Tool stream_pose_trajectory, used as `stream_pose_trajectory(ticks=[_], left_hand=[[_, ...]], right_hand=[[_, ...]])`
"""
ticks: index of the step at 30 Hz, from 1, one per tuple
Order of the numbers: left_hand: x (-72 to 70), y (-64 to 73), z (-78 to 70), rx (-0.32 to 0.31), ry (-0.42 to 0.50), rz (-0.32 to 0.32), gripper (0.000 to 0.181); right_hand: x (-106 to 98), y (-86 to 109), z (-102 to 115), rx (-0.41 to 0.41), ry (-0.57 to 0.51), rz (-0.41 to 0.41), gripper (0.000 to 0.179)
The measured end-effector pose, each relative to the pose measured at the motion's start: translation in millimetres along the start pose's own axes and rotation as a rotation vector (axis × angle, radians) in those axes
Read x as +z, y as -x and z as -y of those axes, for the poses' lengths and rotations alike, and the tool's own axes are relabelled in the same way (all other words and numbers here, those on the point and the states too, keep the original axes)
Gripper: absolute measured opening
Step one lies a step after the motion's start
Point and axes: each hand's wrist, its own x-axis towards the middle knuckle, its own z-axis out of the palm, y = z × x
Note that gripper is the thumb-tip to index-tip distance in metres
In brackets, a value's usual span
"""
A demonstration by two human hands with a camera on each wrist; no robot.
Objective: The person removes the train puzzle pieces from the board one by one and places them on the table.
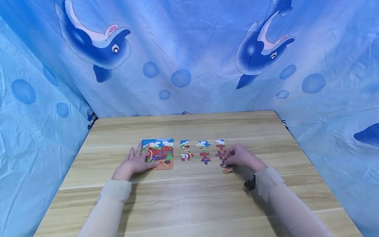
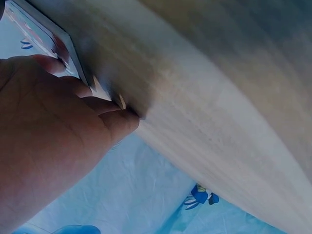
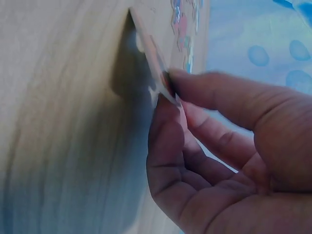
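Note:
In the head view my left hand lies with spread fingers over the left part of a colourful picture board. The left wrist view shows the fingers touching the board's edge and the table. My right hand pinches a jigsaw piece with an orange-brown lower part. Seen from the right wrist, that piece is tilted on edge between thumb and fingers, close over the wood. Just beyond it lies a red jigsaw piece, partly hidden by the fingers.
Several loose pieces lie in two spaced rows right of the board, among them a blue-and-white piece and one with a round white face. The wooden table meets a blue dolphin-print curtain at its back and sides.

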Motion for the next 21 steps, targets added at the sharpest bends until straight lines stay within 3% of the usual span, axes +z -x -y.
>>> stream_pose_trajectory(ticks=[11, 17, 21], left_hand=[[-5.2, 0.7, -4.8, -0.008, 0.017, 0.022, 0.136], [-9.2, 8.2, -11.8, -0.004, 0.025, 0.017, 0.129], [-7.1, 7.7, -9.0, -0.01, 0.024, 0.015, 0.126]], right_hand=[[1.2, -2.2, -5.7, 0.002, -0.004, -0.072, 0.009], [4.5, -1.3, -4.6, 0.034, 0.01, -0.097, 0.008], [7.8, -1.5, -4.0, 0.046, 0.029, -0.112, 0.008]])
